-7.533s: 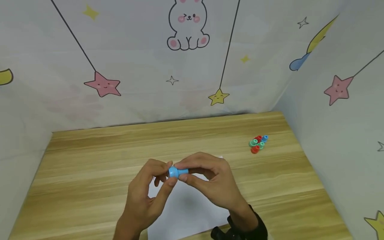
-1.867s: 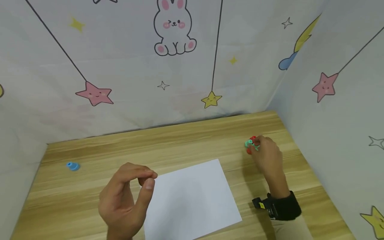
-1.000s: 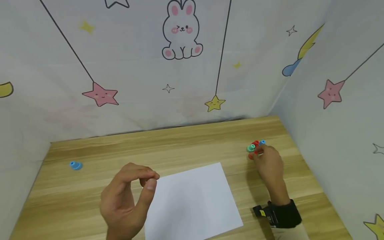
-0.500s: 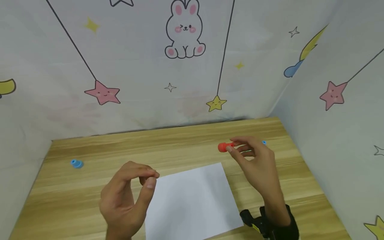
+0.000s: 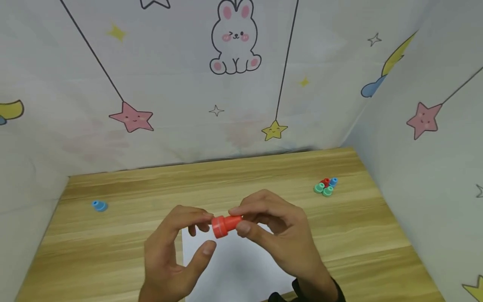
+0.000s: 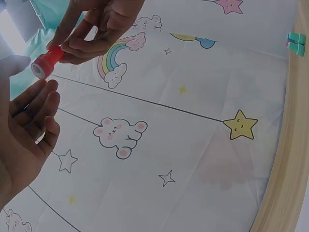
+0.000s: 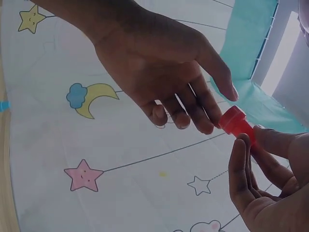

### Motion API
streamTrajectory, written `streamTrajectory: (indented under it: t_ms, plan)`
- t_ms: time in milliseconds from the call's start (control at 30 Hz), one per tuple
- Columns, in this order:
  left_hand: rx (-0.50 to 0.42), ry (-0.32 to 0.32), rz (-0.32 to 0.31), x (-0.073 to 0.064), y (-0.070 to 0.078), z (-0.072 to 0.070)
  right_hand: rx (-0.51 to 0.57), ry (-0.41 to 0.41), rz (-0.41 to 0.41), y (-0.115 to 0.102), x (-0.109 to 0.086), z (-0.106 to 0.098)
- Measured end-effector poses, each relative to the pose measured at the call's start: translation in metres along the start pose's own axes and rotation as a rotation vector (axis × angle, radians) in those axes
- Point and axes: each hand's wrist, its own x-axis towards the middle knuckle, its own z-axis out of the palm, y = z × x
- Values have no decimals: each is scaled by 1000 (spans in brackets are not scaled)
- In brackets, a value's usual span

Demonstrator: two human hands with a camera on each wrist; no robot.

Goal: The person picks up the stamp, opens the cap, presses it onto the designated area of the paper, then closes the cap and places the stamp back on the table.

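Note:
A red toy stamp [image 5: 225,225] is held over the white paper [image 5: 237,264] in the head view. My right hand [image 5: 279,230] pinches its narrow handle between thumb and fingers. Its wide end points toward my left hand [image 5: 177,251], whose fingertips reach that end while the thumb stands apart below it. The left wrist view shows the stamp's pale round end face [image 6: 38,70]. In the right wrist view the left fingertips [image 7: 206,126] lie right at the wide rim of the stamp.
A blue stamp [image 5: 99,205] stands at the table's left side. Several more stamps, including a green stamp [image 5: 319,188], a red stamp [image 5: 325,182] and a blue stamp [image 5: 333,182], cluster at the back right. Printed cloth walls [image 5: 170,84] border the wooden table [image 5: 377,235].
Earlier both hands held a blue stamp, which then stood at the left. My right hand took a red stamp from the cluster and brought it left over the paper; my left hand spread its thumb.

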Motion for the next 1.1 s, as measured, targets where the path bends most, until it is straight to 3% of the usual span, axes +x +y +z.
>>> streamTrajectory:
  t_ms: [133,433,533,667,767,867,1000,1100]
  plan:
    - [-1,-28,23,1,-1,2,12,0,-20,1,-2,6]
    - [37,-16,56,3,-2,5,-10,-42,-70,7,-2,13]
    - [57,-24,122,6,-2,8,-48,-67,-87,10,-1,16]
    - [101,-68,241,12,-4,15,-159,-71,-35,12,-1,22]
    - [185,-97,307,13,-6,20,-233,-53,25,13,-3,27]
    - [334,-80,356,10,-9,23,-276,-41,80,13,-4,31]
    - [514,8,409,7,-14,26,-337,-59,123,14,-4,34]
    - [557,92,441,6,-19,30,-379,-94,78,18,-6,39]
